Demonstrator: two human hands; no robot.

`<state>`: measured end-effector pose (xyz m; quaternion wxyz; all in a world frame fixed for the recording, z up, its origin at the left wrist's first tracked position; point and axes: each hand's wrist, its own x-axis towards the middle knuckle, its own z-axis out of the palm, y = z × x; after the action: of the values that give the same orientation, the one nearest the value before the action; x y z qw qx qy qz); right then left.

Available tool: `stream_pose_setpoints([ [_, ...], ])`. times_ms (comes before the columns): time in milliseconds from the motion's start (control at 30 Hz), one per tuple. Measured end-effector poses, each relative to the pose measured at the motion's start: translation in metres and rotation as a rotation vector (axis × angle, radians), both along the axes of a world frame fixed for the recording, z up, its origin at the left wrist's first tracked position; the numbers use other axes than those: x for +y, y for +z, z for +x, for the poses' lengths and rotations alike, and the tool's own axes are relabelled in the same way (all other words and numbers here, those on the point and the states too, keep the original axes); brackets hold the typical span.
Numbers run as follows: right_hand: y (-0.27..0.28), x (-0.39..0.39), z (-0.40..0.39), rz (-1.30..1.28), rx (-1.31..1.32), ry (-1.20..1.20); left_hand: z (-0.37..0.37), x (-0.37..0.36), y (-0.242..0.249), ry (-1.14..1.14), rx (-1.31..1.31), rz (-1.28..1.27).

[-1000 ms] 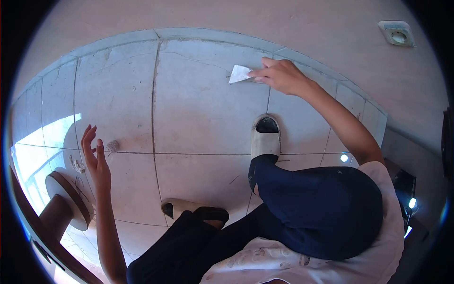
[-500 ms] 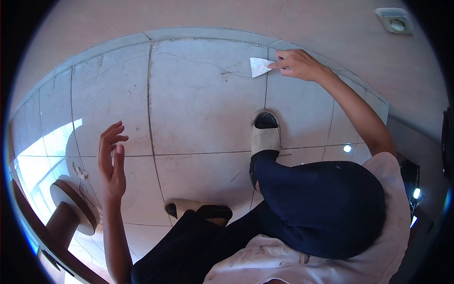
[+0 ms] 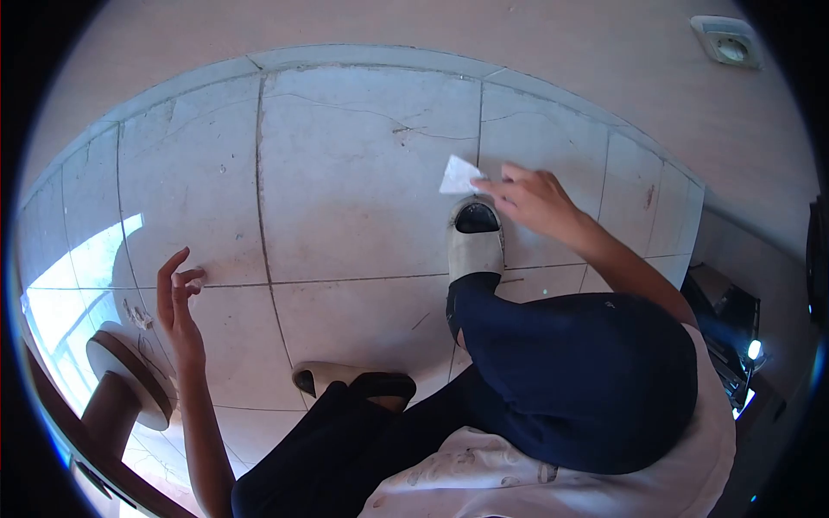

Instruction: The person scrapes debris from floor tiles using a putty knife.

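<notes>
Grasping the scraper [image 3: 460,175] in our right hand [image 3: 540,205], just beyond the right slide [image 3: 475,256], we best angle its blade low against the tiles [image 3: 363,198]; our left hand [image 3: 184,335] hangs released.

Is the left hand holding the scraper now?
No, the right hand holds the scraper, while the left hand is raised with nothing visible in it.
</notes>
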<state>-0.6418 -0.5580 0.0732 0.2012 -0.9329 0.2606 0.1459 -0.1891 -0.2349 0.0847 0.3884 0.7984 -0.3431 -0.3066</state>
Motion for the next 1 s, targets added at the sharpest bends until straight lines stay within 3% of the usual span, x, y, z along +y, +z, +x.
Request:
stream_pose_setpoints([
  [167, -0.018, 0.071, 0.004, 0.041, 0.123, 0.086, 0.003, 0.002, -0.012, 0.180, 0.102, 0.011],
  [267, -0.038, 0.082, 0.037, -0.044, 0.037, -0.008, 0.006, 0.005, -0.016, 0.154, 0.153, 0.057],
  [400, -0.015, 0.072, 0.026, -0.036, -0.064, -0.009, 0.002, -0.001, 0.000, 0.177, 0.116, -0.041],
  [500, 0.004, 0.075, 0.019, 0.122, 0.150, 0.210, 0.000, 0.004, 0.001, 0.194, 0.095, -0.080],
  [533, -0.004, 0.083, 0.021, 0.132, 0.148, 0.220, -0.003, 0.005, 0.000, 0.196, 0.107, -0.097],
  [633, -0.044, 0.112, 0.044, 0.207, -0.039, 0.561, -0.003, 0.007, -0.005, 0.126, 0.053, -0.089],
  [767, -0.042, 0.097, 0.054, 0.149, -0.018, 0.503, -0.006, 0.015, -0.002, 0.084, -0.016, -0.080],
  [833, -0.021, 0.058, 0.047, -0.030, 0.047, 0.378, -0.004, 0.019, -0.004, 0.098, -0.029, -0.095],
  [900, -0.004, 0.031, 0.044, -0.057, 0.105, 0.404, 0.000, 0.029, -0.011, 0.108, -0.126, -0.049],
  [1000, 0.002, 0.039, 0.048, -0.027, 0.135, 0.452, 0.007, 0.039, -0.027, 0.129, -0.070, -0.063],
])
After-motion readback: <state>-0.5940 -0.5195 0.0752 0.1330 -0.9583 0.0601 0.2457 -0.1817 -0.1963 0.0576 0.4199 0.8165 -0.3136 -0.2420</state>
